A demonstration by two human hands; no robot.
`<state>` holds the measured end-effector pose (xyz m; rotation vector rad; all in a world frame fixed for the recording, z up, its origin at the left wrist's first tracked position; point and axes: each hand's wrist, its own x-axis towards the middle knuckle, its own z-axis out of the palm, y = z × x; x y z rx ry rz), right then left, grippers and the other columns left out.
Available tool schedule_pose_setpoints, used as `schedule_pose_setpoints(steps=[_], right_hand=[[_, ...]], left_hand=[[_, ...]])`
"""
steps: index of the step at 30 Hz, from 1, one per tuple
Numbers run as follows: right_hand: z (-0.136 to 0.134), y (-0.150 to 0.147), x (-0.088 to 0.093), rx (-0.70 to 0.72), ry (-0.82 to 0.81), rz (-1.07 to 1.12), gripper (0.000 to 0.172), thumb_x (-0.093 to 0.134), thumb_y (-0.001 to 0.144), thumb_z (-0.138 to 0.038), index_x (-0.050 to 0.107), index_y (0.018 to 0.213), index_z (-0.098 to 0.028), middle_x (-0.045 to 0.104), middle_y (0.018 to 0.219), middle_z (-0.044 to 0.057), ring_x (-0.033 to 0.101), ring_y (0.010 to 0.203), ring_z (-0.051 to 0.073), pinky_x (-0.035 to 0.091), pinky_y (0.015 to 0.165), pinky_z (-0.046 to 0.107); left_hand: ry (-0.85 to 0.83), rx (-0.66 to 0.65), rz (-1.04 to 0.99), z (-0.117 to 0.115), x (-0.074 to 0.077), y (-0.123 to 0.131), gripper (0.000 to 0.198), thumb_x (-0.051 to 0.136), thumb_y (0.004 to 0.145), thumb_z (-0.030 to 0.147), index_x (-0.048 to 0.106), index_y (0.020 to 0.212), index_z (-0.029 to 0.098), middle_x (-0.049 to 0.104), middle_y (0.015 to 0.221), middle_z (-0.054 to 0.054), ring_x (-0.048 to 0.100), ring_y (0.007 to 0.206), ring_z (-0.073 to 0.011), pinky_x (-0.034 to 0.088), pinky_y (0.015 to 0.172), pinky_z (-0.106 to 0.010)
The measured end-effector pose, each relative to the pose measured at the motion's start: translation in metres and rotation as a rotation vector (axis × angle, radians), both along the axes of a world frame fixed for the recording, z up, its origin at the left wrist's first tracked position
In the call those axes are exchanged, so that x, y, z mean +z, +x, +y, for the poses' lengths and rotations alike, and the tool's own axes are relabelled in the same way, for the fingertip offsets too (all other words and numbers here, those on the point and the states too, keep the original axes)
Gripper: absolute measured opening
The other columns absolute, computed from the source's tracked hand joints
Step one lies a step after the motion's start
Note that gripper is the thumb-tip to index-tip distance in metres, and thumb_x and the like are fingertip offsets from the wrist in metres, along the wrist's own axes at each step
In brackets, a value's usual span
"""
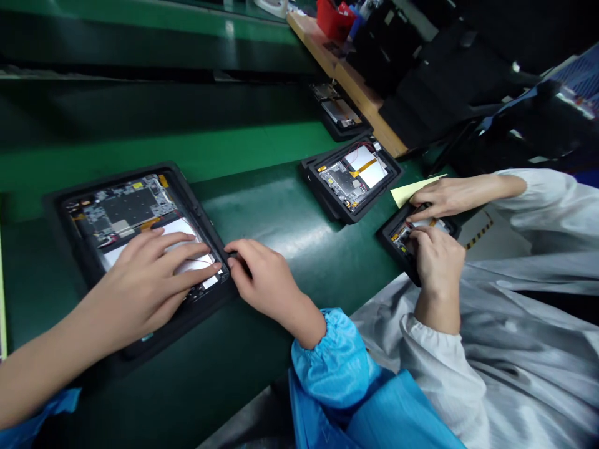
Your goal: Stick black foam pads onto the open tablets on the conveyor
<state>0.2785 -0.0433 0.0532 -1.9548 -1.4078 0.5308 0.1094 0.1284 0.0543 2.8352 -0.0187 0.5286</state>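
Left hand (145, 274) spread flat, right hand (264, 280) narrowed at the corner of an open tablet in a black rubber tray (196, 215)!
The left hand's fingers (182, 262) fan wide across a white rectangular sheet (180, 234) inside the tablet, just below a silver circuit board (126, 209); the right hand's fingertips (233, 254) come together on the tray's edge, and whether they hold something small there, I can't tell. The tray sits on a glossy green conveyor belt (281, 249), with a second open tablet (350, 178) farther along. To the right, a co-worker's hands (437, 262) work over a smaller dark tray (395, 246), a pale yellow sheet (412, 190) sticking out beside them, and beyond stands a long wooden shelf (355, 81).
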Motion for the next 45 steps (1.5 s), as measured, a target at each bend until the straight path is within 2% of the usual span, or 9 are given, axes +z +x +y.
schedule_pose_setpoints(steps=[11, 15, 21, 24, 27, 32, 35, 40, 45], right_hand=[[0.002, 0.003, -0.003, -0.024, 0.034, 0.01, 0.021, 0.053, 0.106, -0.018, 0.068, 0.121, -0.021, 0.076, 0.105, 0.006, 0.071, 0.094, 0.02, 0.055, 0.088, 0.031], [0.0, 0.006, -0.01, -0.004, 0.133, -0.029, 0.022, 0.052, 0.104, -0.02, 0.069, 0.118, -0.019, 0.077, 0.103, 0.008, 0.073, 0.092, 0.022, 0.057, 0.085, 0.032], [0.003, 0.003, 0.015, -0.041, 0.372, -0.114, 0.021, 0.051, 0.107, -0.023, 0.071, 0.113, -0.019, 0.074, 0.095, 0.01, 0.072, 0.086, 0.025, 0.058, 0.077, 0.036], [0.032, -0.014, 0.043, 0.129, 0.401, -0.055, 0.021, 0.054, 0.108, -0.022, 0.075, 0.111, -0.023, 0.077, 0.1, 0.009, 0.073, 0.091, 0.024, 0.058, 0.08, 0.034], [0.103, -0.05, 0.066, 0.482, 0.22, -0.061, 0.019, 0.061, 0.104, -0.018, 0.079, 0.109, -0.024, 0.079, 0.107, 0.008, 0.075, 0.095, 0.023, 0.059, 0.087, 0.034], [0.26, -0.096, 0.07, 0.589, 0.078, -0.233, 0.021, 0.068, 0.096, -0.004, 0.081, 0.101, -0.019, 0.082, 0.107, 0.006, 0.075, 0.1, 0.02, 0.058, 0.095, 0.033], [0.308, -0.101, 0.058, 0.585, 0.048, -0.31, 0.008, 0.073, 0.098, -0.01, 0.078, 0.101, -0.015, 0.08, 0.1, 0.004, 0.075, 0.089, 0.018, 0.06, 0.088, 0.034], [0.3, -0.098, 0.035, 0.671, 0.03, -0.35, 0.013, 0.074, 0.095, -0.007, 0.081, 0.096, -0.017, 0.08, 0.1, 0.005, 0.074, 0.094, 0.018, 0.056, 0.091, 0.031], [0.258, -0.107, 0.027, 0.784, 0.058, -0.313, 0.014, 0.072, 0.099, -0.013, 0.083, 0.105, -0.019, 0.079, 0.109, 0.009, 0.07, 0.109, 0.022, 0.053, 0.103, 0.036]], left_hand=[[0.068, -0.106, 0.047, 0.018, -0.015, -0.011, 0.058, 0.035, 0.098, 0.005, 0.072, 0.138, 0.026, 0.046, 0.165, -0.009, 0.034, 0.158, -0.0397, 0.022, 0.126, -0.077], [0.189, -0.142, 0.158, -0.007, -0.01, -0.004, 0.072, 0.04, 0.086, -0.004, 0.069, 0.145, 0.024, 0.045, 0.167, -0.007, 0.035, 0.161, -0.0317, 0.018, 0.136, -0.067], [0.31, 0.22, 0.066, -0.063, 0.014, -0.066, 0.056, 0.05, 0.102, 0.015, 0.062, 0.156, 0.018, 0.047, 0.166, -0.009, 0.044, 0.156, -0.0284, 0.033, 0.135, -0.047], [0.346, 0.591, 0.022, -0.061, 0.001, -0.137, 0.048, 0.037, 0.11, 0.019, 0.072, 0.143, 0.013, 0.051, 0.162, -0.014, 0.044, 0.155, -0.0344, 0.032, 0.134, -0.055], [0.269, 0.798, 0.027, -0.018, -0.02, -0.177, 0.055, 0.032, 0.115, 0.036, 0.074, 0.137, 0.008, 0.057, 0.153, -0.021, 0.048, 0.151, -0.0405, 0.041, 0.127, -0.06], [0.12, 0.963, 0.049, 0.085, -0.034, -0.127, 0.059, 0.038, 0.11, 0.038, 0.064, 0.147, 0.001, 0.05, 0.157, -0.028, 0.046, 0.153, -0.0418, 0.042, 0.125, -0.06], [0.085, 1.04, 0.011, 0.1, -0.043, -0.103, 0.061, 0.041, 0.108, 0.039, 0.062, 0.15, 0.001, 0.047, 0.158, -0.031, 0.046, 0.151, -0.0463, 0.044, 0.12, -0.066], [0.086, 1.045, 0.024, 0.036, -0.07, -0.128, 0.061, 0.046, 0.105, 0.04, 0.062, 0.152, 0.004, 0.047, 0.159, -0.031, 0.048, 0.146, -0.0502, 0.051, 0.108, -0.067], [0.103, 0.961, -0.019, 0.004, -0.067, -0.154, 0.041, 0.052, 0.109, 0.045, 0.075, 0.123, 0.013, 0.065, 0.133, -0.023, 0.065, 0.119, -0.041, 0.058, 0.092, -0.051]])
